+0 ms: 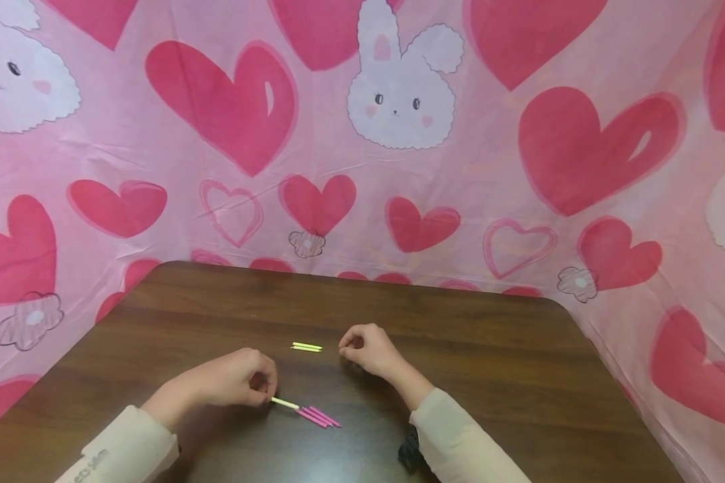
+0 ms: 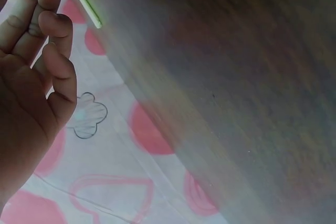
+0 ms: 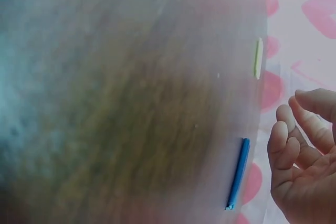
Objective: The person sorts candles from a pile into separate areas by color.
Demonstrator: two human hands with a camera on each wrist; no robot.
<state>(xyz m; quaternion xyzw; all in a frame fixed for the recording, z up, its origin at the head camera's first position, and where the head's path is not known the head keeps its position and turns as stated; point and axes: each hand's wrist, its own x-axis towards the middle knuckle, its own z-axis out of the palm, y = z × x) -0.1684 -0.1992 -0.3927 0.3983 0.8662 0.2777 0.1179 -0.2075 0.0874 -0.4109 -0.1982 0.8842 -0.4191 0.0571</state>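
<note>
My left hand pinches one end of a thin yellow stick between thumb and finger, low over the table. The stick's other end meets a small bunch of pink sticks lying side by side. In the left wrist view, only a small pale-green tip shows at the fingertips of the left hand. Farther back lie two yellow sticks, parallel to each other. Just right of them is my right hand, fingers loosely bent with nothing between them. A blue stick shows near that hand in the right wrist view.
The brown wooden table has rounded far corners. A pink cloth printed with hearts and rabbits hangs behind it and along both sides. A small black object sits at the right sleeve's cuff.
</note>
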